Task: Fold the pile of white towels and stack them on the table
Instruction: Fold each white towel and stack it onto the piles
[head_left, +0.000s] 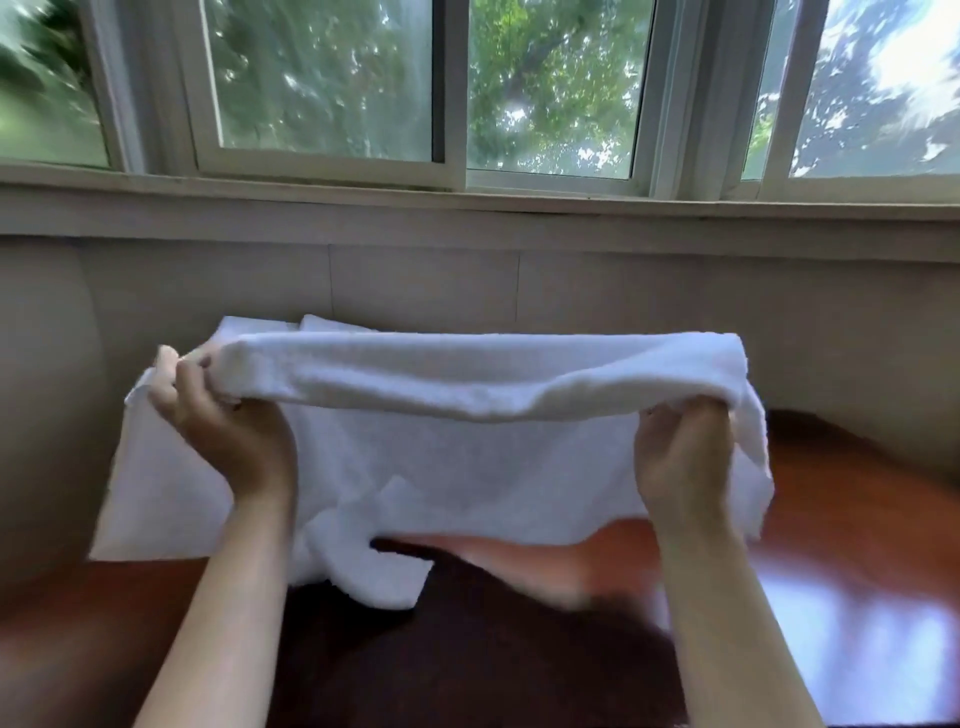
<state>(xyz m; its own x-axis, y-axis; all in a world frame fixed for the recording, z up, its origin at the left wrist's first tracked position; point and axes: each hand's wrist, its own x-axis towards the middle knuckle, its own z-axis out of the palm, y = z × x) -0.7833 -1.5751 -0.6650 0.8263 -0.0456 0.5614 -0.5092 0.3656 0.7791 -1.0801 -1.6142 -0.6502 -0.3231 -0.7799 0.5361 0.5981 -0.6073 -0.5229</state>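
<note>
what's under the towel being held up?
More white towels lying on the wooden table. The held towel, gripped by left hand and right hand, hides how many.

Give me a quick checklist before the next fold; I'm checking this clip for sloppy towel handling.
1. Left hand grips one end of the held towel: ok.
2. Right hand grips the other end: ok.
3. Held towel spans level between both hands: ok, with a slight sag mid-span.
4. Folded edges lined up: cannot tell, the far layer is hidden.
5. Space directly below free: not ok, loose towels lie there.
6. Bare table on the right for setting it down: ok.
</note>
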